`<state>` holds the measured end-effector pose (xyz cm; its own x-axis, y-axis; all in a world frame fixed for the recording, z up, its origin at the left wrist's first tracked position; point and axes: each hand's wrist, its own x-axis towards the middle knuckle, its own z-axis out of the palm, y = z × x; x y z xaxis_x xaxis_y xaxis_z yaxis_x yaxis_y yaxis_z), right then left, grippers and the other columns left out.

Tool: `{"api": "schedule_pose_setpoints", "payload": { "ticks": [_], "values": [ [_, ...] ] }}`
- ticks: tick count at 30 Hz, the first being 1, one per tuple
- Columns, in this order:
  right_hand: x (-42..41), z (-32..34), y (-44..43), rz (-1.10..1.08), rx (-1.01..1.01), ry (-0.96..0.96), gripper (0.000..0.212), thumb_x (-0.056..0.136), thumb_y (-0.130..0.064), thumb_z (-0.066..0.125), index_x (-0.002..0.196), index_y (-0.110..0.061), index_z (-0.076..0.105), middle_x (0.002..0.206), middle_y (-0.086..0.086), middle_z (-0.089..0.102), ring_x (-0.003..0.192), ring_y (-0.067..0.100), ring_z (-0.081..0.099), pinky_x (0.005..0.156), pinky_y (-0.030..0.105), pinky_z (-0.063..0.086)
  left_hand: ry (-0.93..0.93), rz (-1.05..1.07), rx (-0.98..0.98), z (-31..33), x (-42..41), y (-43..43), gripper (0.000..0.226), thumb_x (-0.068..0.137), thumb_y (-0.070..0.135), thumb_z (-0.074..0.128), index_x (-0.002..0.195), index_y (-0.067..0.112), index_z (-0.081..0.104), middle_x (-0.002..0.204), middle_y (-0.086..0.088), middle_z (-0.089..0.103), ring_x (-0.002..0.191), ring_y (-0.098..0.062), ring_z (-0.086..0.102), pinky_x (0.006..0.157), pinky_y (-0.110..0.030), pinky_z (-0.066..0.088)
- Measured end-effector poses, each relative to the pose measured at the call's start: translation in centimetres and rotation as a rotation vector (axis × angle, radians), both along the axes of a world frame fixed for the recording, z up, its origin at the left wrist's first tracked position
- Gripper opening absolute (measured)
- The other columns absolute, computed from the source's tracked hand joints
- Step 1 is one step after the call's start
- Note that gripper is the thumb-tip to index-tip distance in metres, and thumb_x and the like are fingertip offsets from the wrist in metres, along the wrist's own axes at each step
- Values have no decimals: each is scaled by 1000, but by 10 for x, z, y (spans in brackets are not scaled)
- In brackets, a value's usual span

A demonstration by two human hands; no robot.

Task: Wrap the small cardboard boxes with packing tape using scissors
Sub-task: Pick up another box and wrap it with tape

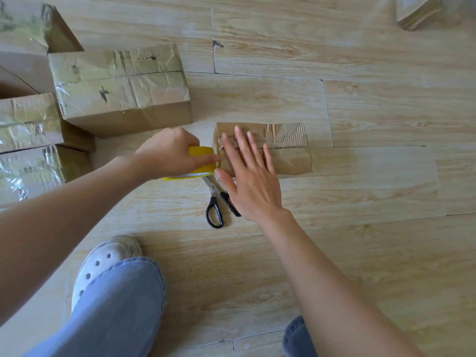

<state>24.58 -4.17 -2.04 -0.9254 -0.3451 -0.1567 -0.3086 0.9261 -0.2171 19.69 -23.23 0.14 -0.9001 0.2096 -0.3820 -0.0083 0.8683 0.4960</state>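
Nearest us, our white clog [103, 264] rests on the wood floor [360, 240]. Beyond it the scissors [215, 202] lie on the floor, partly under our right hand [252, 181], whose fingers are straight and spread flat over the small cardboard box [288, 155]. Our left hand [167, 150] grips the yellow tape roll [203, 153] at the box's left end. Taped boxes [121, 83] sit farther off, to the left.

The floor [360, 228] is pale wood-grain plank with a matt finish. At centre, the small box [286, 155] is brown cardboard, creased, its torn upper right corner baring ridged corrugation. The boxes at left [121, 83] wear glossy, wrinkled clear tape. The scissors [215, 202] have shiny metal blades and black plastic handles. The tape roll [202, 161] is smooth yellow.
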Motion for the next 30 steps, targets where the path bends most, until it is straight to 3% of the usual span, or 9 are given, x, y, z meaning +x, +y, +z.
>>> {"api": "schedule_pose_setpoints", "payload": {
  "ticks": [5,8,12,16,19,21,24,26,30],
  "values": [
    [0,-5,3,-8,16,8,63,100,-57,20,154,-32,-3,162,-7,-12,149,12,-13,119,35,-12,-98,-54,179,3,3,-24,35,85,37,66,67,9,57,56,-1,47,55,-20,44,54,-31,33],
    [-2,-6,4,-17,9,29,63,101,-55,24,155,-32,2,163,-7,-7,149,11,-9,119,33,-9,-29,-69,113,1,0,-23,27,82,47,66,82,22,54,66,4,57,62,-11,54,60,-30,41],
    [1,-5,2,-1,29,23,61,101,-55,20,153,-34,-5,163,-8,-11,149,12,-11,121,35,-8,-51,-62,-17,-11,1,-36,46,80,59,62,113,29,50,87,1,63,80,-19,59,73,-35,49],
    [1,-1,-3,-49,-12,30,63,101,-54,24,153,-30,-3,164,-3,-6,150,16,-7,121,38,-4,-81,-60,105,-11,0,-50,34,75,64,61,104,49,54,80,12,56,72,0,51,60,-24,37],
    [15,1,-11,64,-101,285,58,99,-41,43,146,-8,34,154,15,30,140,29,32,113,40,24,-73,-63,138,-9,-2,-47,13,76,58,65,82,53,55,78,13,55,73,-4,53,59,-24,39],
    [37,-9,-14,203,-102,438,39,88,-29,62,118,-5,50,124,15,54,105,28,56,87,36,44,-65,-45,157,-11,-1,-46,14,77,53,69,76,51,55,77,12,55,72,-8,54,59,-25,40],
    [58,-23,-21,71,7,151,27,81,-24,75,96,-5,61,96,10,64,85,26,63,72,36,49,-61,-33,173,-12,2,-45,15,78,49,71,77,44,57,76,11,54,70,-8,53,58,-24,38],
    [63,-34,-24,-84,105,-112,37,92,-35,61,116,-7,54,117,8,57,109,26,56,89,36,43,-63,-37,174,-12,2,-45,14,79,48,71,80,42,58,74,11,53,69,-8,51,56,-24,35],
    [65,-51,-26,-253,121,-221,49,96,-40,53,132,-9,40,133,6,48,123,22,46,97,32,40,-90,-40,161,-11,0,-44,13,80,49,70,81,42,58,78,11,54,70,-8,52,56,-25,36]
  ]
}}
